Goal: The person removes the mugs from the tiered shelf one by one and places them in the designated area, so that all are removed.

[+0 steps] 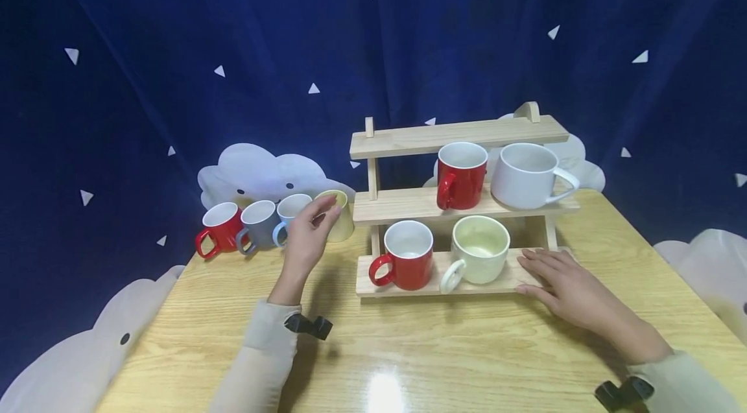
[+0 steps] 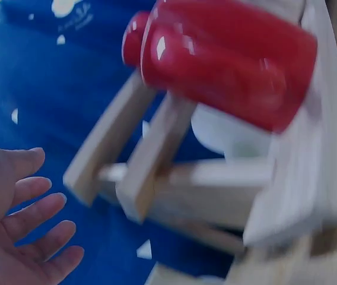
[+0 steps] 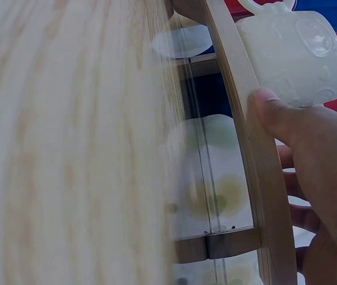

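My left hand (image 1: pixel 307 235) is raised at the left, its fingers loosely bent with nothing between them. In the head view it overlaps a pale yellow mug (image 1: pixel 344 225) and a light blue mug (image 1: pixel 294 205). The left wrist view shows that hand (image 2: pixel 29 222) apart from the wooden rack (image 2: pixel 136 190) and a red mug (image 2: pixel 234 62). My right hand (image 1: pixel 563 283) rests on the right end of the rack's bottom shelf (image 1: pixel 516 273), fingers extended over the board. In the right wrist view its thumb touches the shelf's edge, near a cream mug (image 3: pixel 293 59).
A red mug (image 1: pixel 408 264) and the cream mug stand on the bottom shelf. Above them are another red mug (image 1: pixel 467 179) and a white mug (image 1: pixel 522 176). At the back left, a red mug (image 1: pixel 224 231) and a grey-blue mug (image 1: pixel 260 228) stand in the row.
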The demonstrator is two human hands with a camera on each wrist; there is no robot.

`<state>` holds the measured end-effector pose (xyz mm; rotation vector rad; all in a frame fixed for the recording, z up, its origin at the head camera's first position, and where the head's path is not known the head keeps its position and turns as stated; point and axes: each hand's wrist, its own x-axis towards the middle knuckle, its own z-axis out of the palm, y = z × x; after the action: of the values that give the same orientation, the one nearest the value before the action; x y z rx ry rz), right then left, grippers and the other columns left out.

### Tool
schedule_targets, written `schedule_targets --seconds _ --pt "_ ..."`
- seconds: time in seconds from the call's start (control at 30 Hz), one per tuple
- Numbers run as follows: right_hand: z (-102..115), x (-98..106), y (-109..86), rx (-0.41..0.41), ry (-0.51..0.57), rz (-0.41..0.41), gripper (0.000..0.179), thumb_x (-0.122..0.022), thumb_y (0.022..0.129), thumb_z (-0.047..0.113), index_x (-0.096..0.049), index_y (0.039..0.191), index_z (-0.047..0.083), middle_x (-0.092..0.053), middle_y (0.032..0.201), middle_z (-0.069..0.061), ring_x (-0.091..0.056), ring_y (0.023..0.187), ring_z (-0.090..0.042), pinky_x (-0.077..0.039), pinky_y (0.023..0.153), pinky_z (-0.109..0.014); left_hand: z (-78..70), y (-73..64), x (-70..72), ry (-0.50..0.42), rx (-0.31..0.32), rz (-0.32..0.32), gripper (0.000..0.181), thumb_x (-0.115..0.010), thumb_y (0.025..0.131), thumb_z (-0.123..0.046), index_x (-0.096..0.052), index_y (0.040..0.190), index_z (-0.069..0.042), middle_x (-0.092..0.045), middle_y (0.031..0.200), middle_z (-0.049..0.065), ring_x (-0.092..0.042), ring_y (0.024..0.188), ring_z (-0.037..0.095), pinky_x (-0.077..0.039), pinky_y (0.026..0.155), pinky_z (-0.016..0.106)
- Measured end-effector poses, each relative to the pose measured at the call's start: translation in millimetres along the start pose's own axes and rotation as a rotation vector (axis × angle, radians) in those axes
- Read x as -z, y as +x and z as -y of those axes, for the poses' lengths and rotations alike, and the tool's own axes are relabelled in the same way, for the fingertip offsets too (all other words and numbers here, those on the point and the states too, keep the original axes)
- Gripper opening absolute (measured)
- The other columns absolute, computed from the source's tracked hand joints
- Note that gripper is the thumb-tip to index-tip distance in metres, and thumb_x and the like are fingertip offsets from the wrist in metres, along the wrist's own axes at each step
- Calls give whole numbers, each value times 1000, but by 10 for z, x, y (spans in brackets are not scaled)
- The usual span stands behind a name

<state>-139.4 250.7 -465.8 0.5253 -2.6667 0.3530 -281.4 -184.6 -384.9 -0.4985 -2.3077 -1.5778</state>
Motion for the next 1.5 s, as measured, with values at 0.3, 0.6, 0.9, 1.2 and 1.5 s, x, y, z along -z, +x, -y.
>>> schedule_targets --seconds 0.3,0.6,0.9,1.2,1.5 --pt "3 5 12 14 1 -5 59 -77 83 38 -64 124 -2 -61 128 -20 -51 118 -42 -40 95 -55 -433 12 -305 -2 -84 157 39 -67 95 -26 -63 129 -8 -65 125 7 -58 118 22 -47 101 36" --pt "2 4 7 19 4 -14 58 -78 82 38 -65 124 -1 -61 127 -19 -52 117 -41 -41 95 -55 -700 48 -583 19 -120 280 43 -67 94 -28 -61 133 -12 -62 130 4 -57 119 17 -46 103 38" --pt "-5 3 4 10 -1 4 59 -76 84 39 -64 125 -1 -60 128 -20 -51 118 -41 -41 94 -55 -889 87 -850 277 -164 317 53 -69 91 -40 -56 138 -19 -67 116 -1 -59 110 18 -50 92 36" --pt "-11 2 14 7 -7 3 59 -76 84 39 -64 125 -2 -60 128 -20 -50 118 -41 -41 94 -55 -955 133 -1059 477 -179 313 60 -68 89 -50 -55 138 -19 -64 114 -1 -60 103 16 -51 86 34" --pt "-6 -5 5 9 -2 5 60 -76 84 40 -64 125 -1 -60 129 -19 -51 118 -41 -41 94 -55 -1028 156 -1232 567 -234 280 58 -65 90 -52 -56 135 -16 -64 113 -1 -61 103 17 -53 87 33"
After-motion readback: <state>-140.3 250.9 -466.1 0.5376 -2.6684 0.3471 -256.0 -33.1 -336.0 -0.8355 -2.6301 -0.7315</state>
